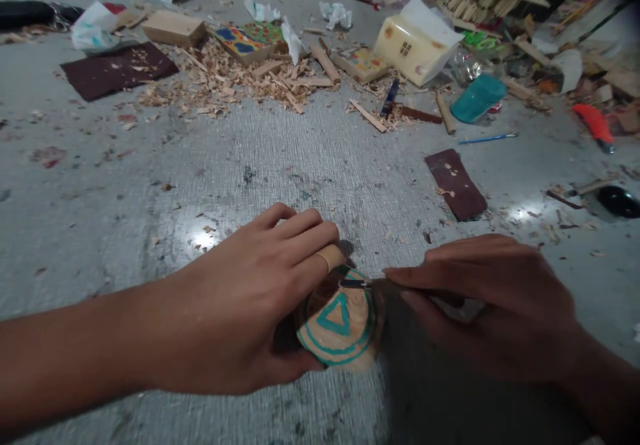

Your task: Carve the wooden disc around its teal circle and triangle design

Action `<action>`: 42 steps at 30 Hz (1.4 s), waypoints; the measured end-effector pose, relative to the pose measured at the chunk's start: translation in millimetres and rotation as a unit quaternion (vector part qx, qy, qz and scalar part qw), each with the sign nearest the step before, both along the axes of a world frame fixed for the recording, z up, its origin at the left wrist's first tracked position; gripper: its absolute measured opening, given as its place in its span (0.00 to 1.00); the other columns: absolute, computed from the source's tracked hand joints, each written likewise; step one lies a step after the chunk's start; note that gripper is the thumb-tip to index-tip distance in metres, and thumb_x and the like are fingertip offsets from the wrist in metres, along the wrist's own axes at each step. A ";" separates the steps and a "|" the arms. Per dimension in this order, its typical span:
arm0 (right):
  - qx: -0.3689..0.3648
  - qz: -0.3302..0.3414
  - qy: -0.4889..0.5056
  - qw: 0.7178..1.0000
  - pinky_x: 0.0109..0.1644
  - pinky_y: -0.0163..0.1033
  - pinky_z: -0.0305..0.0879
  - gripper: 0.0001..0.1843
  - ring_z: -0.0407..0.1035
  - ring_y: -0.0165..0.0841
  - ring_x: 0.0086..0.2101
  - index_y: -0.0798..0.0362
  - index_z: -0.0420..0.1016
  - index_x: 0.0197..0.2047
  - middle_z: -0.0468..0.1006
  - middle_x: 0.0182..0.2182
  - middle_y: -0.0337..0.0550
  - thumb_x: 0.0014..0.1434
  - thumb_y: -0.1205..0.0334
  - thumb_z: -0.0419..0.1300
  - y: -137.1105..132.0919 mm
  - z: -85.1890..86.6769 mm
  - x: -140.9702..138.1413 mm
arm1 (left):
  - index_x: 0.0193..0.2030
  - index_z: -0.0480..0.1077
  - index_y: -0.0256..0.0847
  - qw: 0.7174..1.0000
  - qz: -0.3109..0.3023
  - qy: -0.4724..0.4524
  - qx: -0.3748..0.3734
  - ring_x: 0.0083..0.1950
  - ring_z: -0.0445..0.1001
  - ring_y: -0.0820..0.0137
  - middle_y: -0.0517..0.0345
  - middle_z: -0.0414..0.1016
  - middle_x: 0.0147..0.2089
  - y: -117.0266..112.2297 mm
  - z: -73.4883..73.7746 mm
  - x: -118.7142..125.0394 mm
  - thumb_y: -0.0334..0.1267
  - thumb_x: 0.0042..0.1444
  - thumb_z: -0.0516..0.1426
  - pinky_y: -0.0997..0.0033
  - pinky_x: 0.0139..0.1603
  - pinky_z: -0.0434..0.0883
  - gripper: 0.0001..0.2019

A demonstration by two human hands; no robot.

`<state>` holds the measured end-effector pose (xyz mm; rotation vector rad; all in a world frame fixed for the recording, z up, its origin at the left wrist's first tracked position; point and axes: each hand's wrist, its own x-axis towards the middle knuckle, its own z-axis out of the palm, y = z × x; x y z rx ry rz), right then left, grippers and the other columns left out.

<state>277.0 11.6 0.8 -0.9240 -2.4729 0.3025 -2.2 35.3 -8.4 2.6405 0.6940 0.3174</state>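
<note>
A round wooden disc [345, 328] painted with a teal ring and a teal triangle lies on the grey floor near me. My left hand [250, 298] is closed over its left side and holds it down, a bandage on one finger. My right hand [493, 305] pinches a thin dark carving tool [356, 283] whose tip touches the disc's upper edge.
Wood shavings [235, 75] and sticks lie heaped at the back, beside painted wooden blocks [247, 39] and a small cream wooden house [415, 45]. Two dark sandpaper sheets [455, 183] [117, 70], a teal cup [477, 98], a blue brush [487, 139] and an orange tool [593, 123] lie around.
</note>
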 end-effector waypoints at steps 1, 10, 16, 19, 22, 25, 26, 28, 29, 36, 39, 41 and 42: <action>-0.014 -0.002 0.007 1.000 0.26 0.35 0.60 0.07 0.64 0.25 0.20 0.47 0.79 0.45 0.75 0.23 0.28 0.68 0.66 0.61 1.0 2.1 0.3 | 0.46 0.69 0.40 1.000 0.008 0.006 0.004 0.49 0.70 0.56 0.52 0.75 0.49 -0.6 0.7 -0.2 0.54 0.59 0.64 0.52 0.48 0.62 0.20; 0.055 0.011 -0.086 0.995 0.25 0.43 0.53 0.09 0.59 0.31 0.20 0.46 0.81 0.48 0.71 0.22 0.30 0.69 0.64 0.60 0.6 6.1 6.7 | 0.48 0.69 0.39 0.997 0.049 0.040 0.051 0.48 0.71 0.50 0.47 0.74 0.50 -2.8 5.6 0.7 0.69 0.55 0.63 0.47 0.48 0.59 0.33; 0.112 0.020 -0.135 0.984 0.26 0.47 0.55 0.09 0.63 0.31 0.22 0.50 0.83 0.48 0.72 0.23 0.33 0.70 0.64 0.60 -9.0 5.0 4.3 | 0.48 0.70 0.39 0.999 0.035 0.027 0.023 0.47 0.71 0.55 0.50 0.74 0.48 -5.2 7.9 4.3 0.54 0.60 0.62 0.49 0.47 0.61 0.21; 0.135 0.016 -0.148 0.980 0.27 0.48 0.54 0.09 0.64 0.31 0.23 0.50 0.84 0.44 0.72 0.23 0.33 0.69 0.66 0.61 -12.9 6.0 2.4 | 0.46 0.69 0.38 0.999 0.039 0.019 0.026 0.47 0.71 0.56 0.51 0.73 0.47 -7.6 7.8 4.9 0.51 0.60 0.63 0.50 0.47 0.62 0.18; 0.154 0.020 -0.141 0.978 0.26 0.46 0.54 0.10 0.62 0.30 0.22 0.50 0.82 0.37 0.71 0.22 0.33 0.70 0.66 0.61 -11.2 3.5 0.6 | 0.45 0.69 0.38 0.999 0.044 0.012 0.027 0.46 0.71 0.57 0.52 0.73 0.47 -9.1 6.7 5.2 0.50 0.58 0.65 0.51 0.47 0.63 0.19; 0.154 0.021 -0.117 0.981 0.25 0.44 0.52 0.14 0.58 0.30 0.21 0.49 0.79 0.32 0.67 0.20 0.32 0.70 0.65 0.60 -5.2 -4.0 -1.0 | 0.46 0.70 0.38 0.999 0.040 0.005 0.019 0.46 0.70 0.57 0.52 0.73 0.47 -8.9 4.9 6.1 0.49 0.55 0.67 0.52 0.48 0.64 0.20; 0.149 0.024 -0.108 0.983 0.25 0.43 0.52 0.13 0.57 0.30 0.20 0.50 0.79 0.32 0.67 0.20 0.32 0.70 0.66 0.59 -3.2 -7.3 -1.8 | 0.47 0.70 0.38 0.999 0.037 0.003 0.016 0.47 0.70 0.57 0.51 0.73 0.48 -8.6 4.4 6.7 0.49 0.55 0.67 0.52 0.48 0.64 0.21; 0.123 0.037 -0.082 0.988 0.25 0.42 0.51 0.10 0.55 0.30 0.20 0.51 0.80 0.36 0.66 0.20 0.31 0.69 0.66 0.58 -0.1 -14.4 -4.4 | 0.49 0.70 0.37 1.000 0.024 -0.004 0.009 0.48 0.70 0.56 0.50 0.73 0.49 -8.4 3.5 8.0 0.47 0.56 0.67 0.52 0.49 0.64 0.20; 0.106 0.047 -0.068 0.991 0.25 0.42 0.50 0.09 0.55 0.30 0.20 0.52 0.80 0.39 0.66 0.21 0.31 0.69 0.66 0.58 0.8 -17.7 -6.2 | 0.49 0.70 0.36 1.000 0.016 -0.008 0.007 0.49 0.70 0.56 0.50 0.73 0.49 -8.7 3.3 8.6 0.47 0.57 0.66 0.52 0.49 0.65 0.20; 0.088 0.056 -0.049 0.993 0.26 0.41 0.50 0.09 0.55 0.30 0.21 0.53 0.79 0.38 0.65 0.21 0.32 0.70 0.65 0.57 0.5 -18.6 -13.9 | 0.54 0.70 0.35 0.999 0.026 0.005 0.036 0.48 0.71 0.55 0.50 0.74 0.49 -15.3 2.9 8.2 0.50 0.59 0.65 0.50 0.50 0.61 0.24; 0.081 0.058 -0.062 0.993 0.25 0.42 0.52 0.09 0.57 0.30 0.21 0.51 0.78 0.38 0.68 0.22 0.33 0.70 0.64 0.58 0.6 -10.5 -9.1 | 0.56 0.70 0.35 0.999 0.027 0.008 0.037 0.49 0.71 0.55 0.50 0.74 0.49 -16.1 4.1 6.9 0.51 0.58 0.66 0.51 0.49 0.60 0.26; 0.071 0.044 -0.056 0.995 0.25 0.41 0.52 0.07 0.58 0.30 0.20 0.51 0.80 0.44 0.70 0.22 0.32 0.69 0.65 0.59 1.1 -4.2 -4.2 | 0.56 0.70 0.36 0.999 0.032 0.011 0.033 0.48 0.71 0.55 0.51 0.74 0.48 -15.6 5.3 6.5 0.51 0.57 0.66 0.51 0.49 0.60 0.26; 0.071 0.034 -0.050 0.996 0.25 0.40 0.53 0.08 0.58 0.29 0.20 0.51 0.80 0.46 0.70 0.22 0.31 0.69 0.66 0.59 1.4 -0.9 -1.7 | 0.56 0.70 0.36 0.999 0.035 0.015 0.029 0.48 0.71 0.55 0.52 0.74 0.48 -15.1 5.8 6.6 0.51 0.57 0.66 0.51 0.48 0.60 0.27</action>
